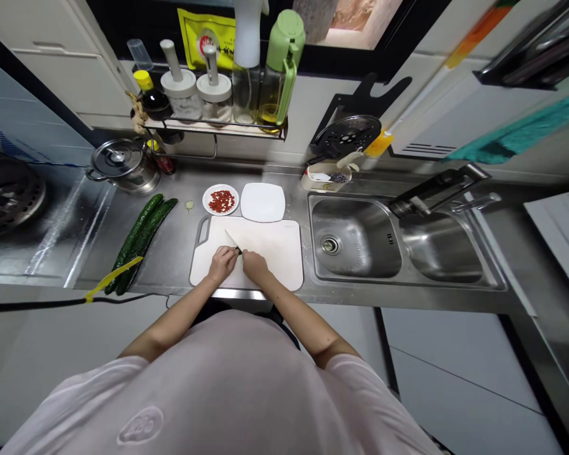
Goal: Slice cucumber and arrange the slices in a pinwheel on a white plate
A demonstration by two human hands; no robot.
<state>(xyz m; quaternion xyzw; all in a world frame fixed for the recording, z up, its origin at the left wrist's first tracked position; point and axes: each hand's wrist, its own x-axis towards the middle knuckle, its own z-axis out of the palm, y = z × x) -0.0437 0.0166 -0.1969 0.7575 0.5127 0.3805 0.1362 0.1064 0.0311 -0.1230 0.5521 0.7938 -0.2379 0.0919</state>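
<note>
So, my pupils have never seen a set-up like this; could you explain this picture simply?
There is no machine here: someone works with two bare hands, seen by one camera worn on the head, looking forward and down.

The right hand holds a knife over a white cutting board. The left hand is close beside it, near a small dark piece too tiny to identify.

On the steel counter, cucumbers lie left of the board. Beyond it sit a round plate of red bits and a white square plate. A sink is to the right.
</note>
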